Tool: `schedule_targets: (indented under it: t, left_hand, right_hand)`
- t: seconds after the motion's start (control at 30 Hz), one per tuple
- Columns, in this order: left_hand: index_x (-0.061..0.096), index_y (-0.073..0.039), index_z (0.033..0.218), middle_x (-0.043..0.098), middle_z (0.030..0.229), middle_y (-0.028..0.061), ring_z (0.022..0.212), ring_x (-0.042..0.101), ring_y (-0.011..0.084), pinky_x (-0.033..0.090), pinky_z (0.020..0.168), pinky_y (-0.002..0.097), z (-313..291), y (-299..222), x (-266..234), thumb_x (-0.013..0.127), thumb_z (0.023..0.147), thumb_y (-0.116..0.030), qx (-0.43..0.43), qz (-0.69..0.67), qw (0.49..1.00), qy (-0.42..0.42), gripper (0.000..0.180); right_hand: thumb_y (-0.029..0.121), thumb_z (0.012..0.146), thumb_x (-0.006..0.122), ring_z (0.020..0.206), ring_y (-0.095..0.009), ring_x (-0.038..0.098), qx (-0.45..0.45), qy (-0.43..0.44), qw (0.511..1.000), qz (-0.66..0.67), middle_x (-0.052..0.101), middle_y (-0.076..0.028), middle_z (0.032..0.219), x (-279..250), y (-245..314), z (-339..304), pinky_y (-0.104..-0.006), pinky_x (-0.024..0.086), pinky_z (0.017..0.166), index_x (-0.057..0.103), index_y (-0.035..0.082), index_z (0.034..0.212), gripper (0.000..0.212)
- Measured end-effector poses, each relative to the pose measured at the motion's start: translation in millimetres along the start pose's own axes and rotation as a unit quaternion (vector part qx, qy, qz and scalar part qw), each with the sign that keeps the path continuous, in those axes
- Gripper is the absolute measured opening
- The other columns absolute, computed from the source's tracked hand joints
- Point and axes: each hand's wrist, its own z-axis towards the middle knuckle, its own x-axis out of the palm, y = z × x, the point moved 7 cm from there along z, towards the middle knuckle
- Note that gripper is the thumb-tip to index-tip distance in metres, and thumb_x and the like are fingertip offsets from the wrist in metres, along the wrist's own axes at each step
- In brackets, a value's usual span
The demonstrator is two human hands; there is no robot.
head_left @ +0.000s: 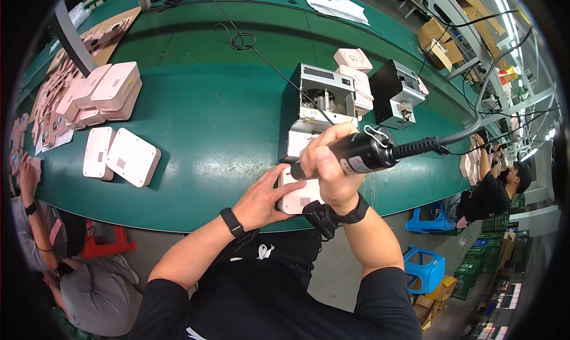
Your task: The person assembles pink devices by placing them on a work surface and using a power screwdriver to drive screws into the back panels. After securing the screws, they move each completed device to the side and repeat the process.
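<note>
At the table's near edge lies a pale pink plastic box (pixel 293 205) with a grille of small slots. My left hand (pixel 260 201) holds it from the left, thumb and fingers spread around its side. My right hand (pixel 333 177) is wrapped round a black corded electric screwdriver (pixel 363 150), tilted over the box. Its nose points down at the box's far left corner, close to my left fingertips; the bit's tip is too small to make out. Just beyond stands a black and silver screw feeder (pixel 323 82), partly hidden by my right hand.
Two pink boxes (pixel 133 159) lie at left, with a stack of more boxes (pixel 116 85) behind. A second screw feeder (pixel 399 94) and more pink boxes (pixel 353 60) stand at right. A cable (pixel 261 55) hangs across the green table (pixel 208 108). Co-workers sit on both sides.
</note>
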Motion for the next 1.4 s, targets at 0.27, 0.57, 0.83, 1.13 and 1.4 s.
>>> schedule_targets:
  t: [0.27,0.57,0.83,1.13,1.4]
  left_hand:
    - [0.06,-0.024,0.133,0.042,0.142,0.0164,0.125,0.052,0.0375,0.048,0.102,0.0439,-7,9,-12,0.086,0.066,-0.015,-0.038,-0.013,0.999,-0.015,0.073]
    - [0.061,-0.023,0.132,0.044,0.141,0.0163,0.124,0.052,0.0376,0.049,0.101,0.0435,0,11,-17,0.086,0.064,-0.014,-0.04,-0.015,0.999,-0.024,0.073]
    - [0.061,-0.023,0.132,0.045,0.139,0.0171,0.123,0.053,0.0375,0.049,0.101,0.0442,-2,13,-16,0.087,0.063,-0.015,-0.025,-0.009,0.999,-0.038,0.074]
    - [0.063,-0.023,0.13,0.048,0.137,0.018,0.122,0.053,0.0383,0.049,0.1,0.0452,-4,17,-13,0.088,0.06,-0.015,-0.015,0.004,0.998,-0.064,0.074]
    - [0.063,-0.024,0.13,0.047,0.138,0.0173,0.121,0.054,0.0375,0.049,0.101,0.0447,-3,16,-16,0.088,0.06,-0.015,-0.011,0.001,0.998,-0.066,0.075]
  right_hand:
    - [0.013,0.092,0.055,0.051,-0.017,0.047,-0.083,-0.106,0.991,-0.014,0.05,-0.008,0.065,-45,38,8,-0.0343,0.043,0.05,0.046,0.004,0.104,0.017]
    - [0.018,0.094,0.056,0.051,-0.017,0.048,-0.015,-0.092,0.995,0.023,0.049,-0.007,0.065,-41,31,3,-0.0342,0.044,0.051,0.045,0.005,0.103,0.02]
    - [0.026,0.093,0.064,0.056,-0.016,0.051,0.041,0.065,0.994,0.079,0.052,-0.007,0.068,24,41,-35,-0.0354,0.048,0.059,0.04,0.007,0.103,0.032]
    - [0.018,0.092,0.066,0.061,-0.015,0.051,0.023,0.144,0.988,-0.051,0.055,-0.009,0.073,33,23,-49,-0.0349,0.049,0.065,0.04,0.006,0.103,0.03]
    - [0.02,0.091,0.066,0.058,-0.015,0.05,0.036,0.116,0.992,-0.026,0.054,-0.008,0.071,27,17,-48,-0.035,0.048,0.061,0.041,0.006,0.102,0.031]
